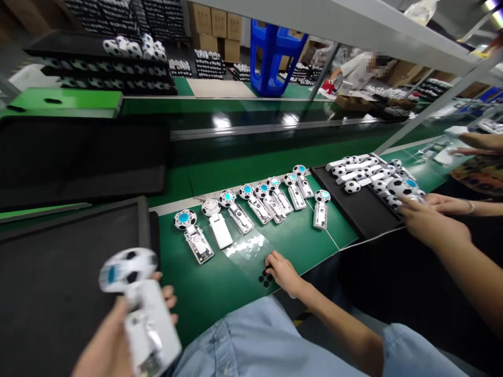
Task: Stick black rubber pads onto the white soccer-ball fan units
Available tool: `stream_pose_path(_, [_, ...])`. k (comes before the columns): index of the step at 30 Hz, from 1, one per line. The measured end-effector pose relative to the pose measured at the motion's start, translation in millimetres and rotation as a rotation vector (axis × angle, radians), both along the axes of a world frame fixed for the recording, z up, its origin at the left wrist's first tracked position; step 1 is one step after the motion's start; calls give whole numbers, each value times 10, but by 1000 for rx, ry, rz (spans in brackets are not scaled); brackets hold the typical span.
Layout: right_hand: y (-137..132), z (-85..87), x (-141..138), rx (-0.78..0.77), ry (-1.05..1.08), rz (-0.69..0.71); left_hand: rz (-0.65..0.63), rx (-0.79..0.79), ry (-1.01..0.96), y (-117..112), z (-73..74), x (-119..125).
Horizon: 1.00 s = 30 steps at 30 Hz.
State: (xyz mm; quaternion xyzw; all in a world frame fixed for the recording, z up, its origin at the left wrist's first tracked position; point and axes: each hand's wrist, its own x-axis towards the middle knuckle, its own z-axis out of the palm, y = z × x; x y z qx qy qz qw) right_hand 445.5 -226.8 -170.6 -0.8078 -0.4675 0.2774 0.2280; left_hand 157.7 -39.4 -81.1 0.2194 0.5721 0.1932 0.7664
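My left hand (113,330), blurred, is closed around a white handheld gadget (151,324) with a soccer-ball-patterned round head and a blue centre. It is held above the left side of the bench. My right hand (283,272) rests low on the green bench, fingers bent and pinched over small black discs (266,284); a disc shows at the fingertips. Behind the discs lies a clear sheet (249,251) with round marks. Beyond it stretches a row of similar gadgets, including one with exposed inner parts (198,244) and one with its white back up (221,230).
Black trays (58,293) fill the left side. On the right, another black tray (363,209) carries several stacked gadgets. A co-worker's hands (436,220) work over that tray with a gadget. A blue stool (275,57) stands across the green conveyor (236,157).
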Motion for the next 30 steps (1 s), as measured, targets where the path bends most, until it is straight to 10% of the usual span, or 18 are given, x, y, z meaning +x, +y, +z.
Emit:
stream_pose_path(4, [-36,-32,29,55,103,-35,-42,-279,-210,-570,104,325])
stream_pose_path(9, [22,20,69,104,320,-157,-163,-101,-295,-845,33,465])
stream_pose_path(19, [506,968,-812,173,812,-70,-234,236,-274,-939,-198,420])
stream_pose_path(30, [465,1116,-1076,256,183,370,-295,523,-92,-976,-238,432])
